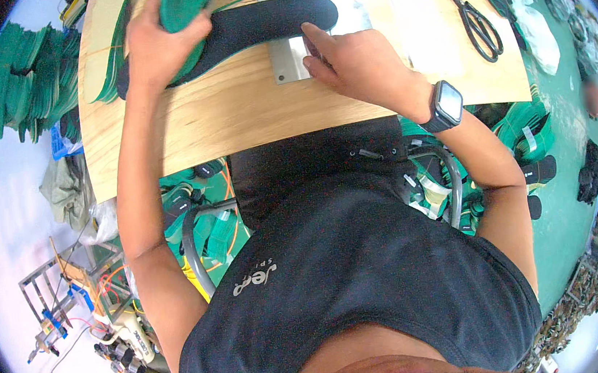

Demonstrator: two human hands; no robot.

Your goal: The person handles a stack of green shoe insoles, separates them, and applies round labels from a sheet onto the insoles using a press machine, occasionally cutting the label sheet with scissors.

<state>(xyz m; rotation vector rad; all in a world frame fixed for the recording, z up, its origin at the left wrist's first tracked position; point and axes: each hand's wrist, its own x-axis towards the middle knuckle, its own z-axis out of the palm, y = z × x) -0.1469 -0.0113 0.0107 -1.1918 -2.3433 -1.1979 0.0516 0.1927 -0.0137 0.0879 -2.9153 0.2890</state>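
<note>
Left hand (162, 49) seems to grip a green insole (185, 5) while the right hand (362, 57), thumb and index parted, touches the black insole (260, 21) spanning wooden tabletop (233, 113) and metal plate (290, 67), where light fingertip pressure should keep it flat.

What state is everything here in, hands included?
Left hand: fingers around a blurred, flat green piece.
Right hand: index fingertip at the edge of a long, black insole-shaped piece.
Black insole-shaped piece: lying, partly over a silver metal plate.
Black-handled metal scissors: lying on the pale wooden tabletop, blades apparently closed.
Dark square-faced wristwatch: strapped on.
Layered green pieces at far left: piled up.
</note>
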